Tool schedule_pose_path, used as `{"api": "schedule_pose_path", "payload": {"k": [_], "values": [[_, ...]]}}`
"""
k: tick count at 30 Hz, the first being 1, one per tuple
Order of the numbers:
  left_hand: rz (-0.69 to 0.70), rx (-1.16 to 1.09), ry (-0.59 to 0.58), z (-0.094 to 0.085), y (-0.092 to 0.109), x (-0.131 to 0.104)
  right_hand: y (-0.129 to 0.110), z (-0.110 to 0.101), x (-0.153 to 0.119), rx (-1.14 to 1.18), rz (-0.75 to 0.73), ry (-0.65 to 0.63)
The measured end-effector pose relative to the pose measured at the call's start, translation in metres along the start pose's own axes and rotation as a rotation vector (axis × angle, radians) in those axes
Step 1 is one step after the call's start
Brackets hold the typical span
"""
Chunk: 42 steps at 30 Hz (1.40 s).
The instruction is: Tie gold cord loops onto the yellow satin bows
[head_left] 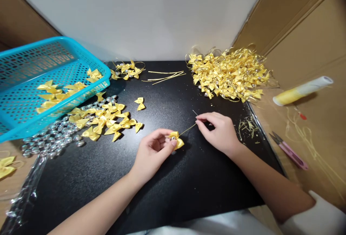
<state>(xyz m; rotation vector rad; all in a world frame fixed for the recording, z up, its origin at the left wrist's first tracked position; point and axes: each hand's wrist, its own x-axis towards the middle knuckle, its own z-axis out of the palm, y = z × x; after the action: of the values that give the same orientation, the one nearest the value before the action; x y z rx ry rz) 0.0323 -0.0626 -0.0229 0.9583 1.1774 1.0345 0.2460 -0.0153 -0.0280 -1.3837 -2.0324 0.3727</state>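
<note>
Between the thumb and fingers of my left hand (155, 146) is a yellow ribbon bow (180, 142) with a silvery bead at its middle. A thin gold cord (187, 129) runs taut from the bow to my right hand (217, 131). The right thumb and forefinger pinch the cord, and a thin needle (195, 112) sticks out past those fingertips. Left of my left hand lie loose yellow bows (108, 118) and silver beads (58, 134). One pair of bow loops (140, 103) sits alone above them.
A blue basket (105, 80) with yellow bows stands at left. Finished-looking corded bows (227, 74) are heaped at back right, near cut cord lengths (167, 75). Pink thread snips (290, 152), a spool tube (302, 91) and cord scraps (247, 127) lie at right.
</note>
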Motion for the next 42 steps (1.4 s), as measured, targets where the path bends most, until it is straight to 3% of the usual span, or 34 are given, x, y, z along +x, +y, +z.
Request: {"api": "schedule_pose_path", "payload": {"k": [3, 5, 8, 11, 15, 24, 31, 42], "values": [[0.145, 0.162, 0.033, -0.002, 0.000, -0.001, -0.003, 0.001, -0.004, -0.063, -0.066, -0.055], [0.358, 0.369, 0.015, -0.004, 0.000, -0.001, -0.002, 0.001, -0.004, -0.096, -0.108, -0.100], [0.708, 0.728, -0.085, -0.005, -0.002, -0.003, -0.002, 0.001, -0.002, -0.139, -0.148, -0.201], [0.873, 0.992, -0.172, -0.003, -0.007, -0.004, -0.004, -0.001, 0.001, -0.194, -0.134, -0.273], [0.887, 1.136, -0.223, 0.000, -0.013, -0.005, -0.008, -0.001, 0.002, -0.239, -0.134, -0.318], [0.836, 1.144, -0.275, 0.002, -0.018, -0.003, -0.007, 0.001, 0.002, -0.251, -0.142, -0.376], [0.830, 1.279, -0.302, 0.003, -0.015, -0.003, -0.007, 0.003, 0.002, -0.291, -0.161, -0.433], [0.779, 1.220, -0.342, 0.004, -0.015, -0.002, -0.004, 0.011, 0.012, -0.299, -0.149, -0.432]]}}
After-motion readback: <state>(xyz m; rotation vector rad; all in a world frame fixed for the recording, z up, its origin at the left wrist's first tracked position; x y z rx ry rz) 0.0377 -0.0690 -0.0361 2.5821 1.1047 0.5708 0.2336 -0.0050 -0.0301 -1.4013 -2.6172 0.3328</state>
